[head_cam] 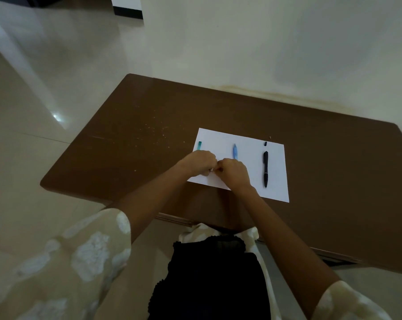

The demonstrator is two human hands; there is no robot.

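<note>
A white sheet of paper (248, 144) lies on the brown table (149, 116). On it lie a black pen (265, 168), a small black piece (265, 143) just beyond its far end, a blue pen (235, 151) and a teal piece (199, 145) at the left. My left hand (201, 162) and my right hand (233, 173) meet over the sheet's near left part, fingers curled, pinching a small pale object (211, 169) between them. Most of that object is hidden by the fingers.
Pale crumbs (149, 132) are scattered on the table left of the sheet. The table's far edge stands against a cream wall (264, 42). Glossy tiled floor (33, 88) lies to the left. My lap with dark cloth (214, 273) is at the near edge.
</note>
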